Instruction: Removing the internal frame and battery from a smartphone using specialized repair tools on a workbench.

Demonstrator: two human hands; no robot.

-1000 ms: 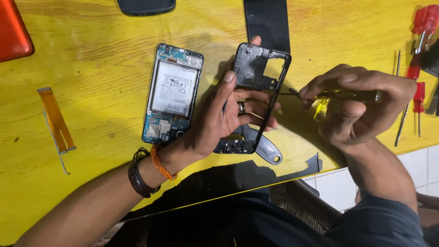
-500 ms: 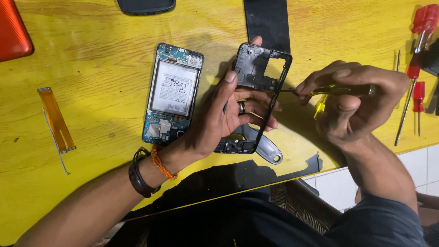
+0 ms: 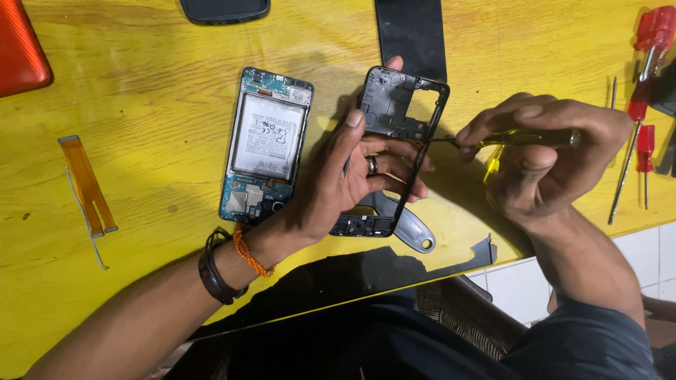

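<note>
The left hand (image 3: 338, 186) is clamped on the black phone frame (image 3: 394, 151), fingers wrapped through its open middle and one fingertip hooked over the far top edge, so that grip is full of frame. The frame stands tilted on the yellow table (image 3: 155, 84), its bottom end close to the near table edge, which is chipped and dark just below. The right hand (image 3: 546, 165) is curled tight around a yellow-handled screwdriver (image 3: 507, 138), the thin shaft lying level and its tip meeting the frame's right rail. The frame is an empty shell: a square camera cutout up top, a bare window down the centre.

Just left of it lies the opened phone (image 3: 266, 144), battery showing, circuit boards at both ends. A grey pry tool (image 3: 408, 229) pokes out from under the frame. Open table stretches left as far as an orange ribbon cable (image 3: 87, 184). On the right, red screwdrivers (image 3: 644, 91) crowd the edge, near the right hand.
</note>
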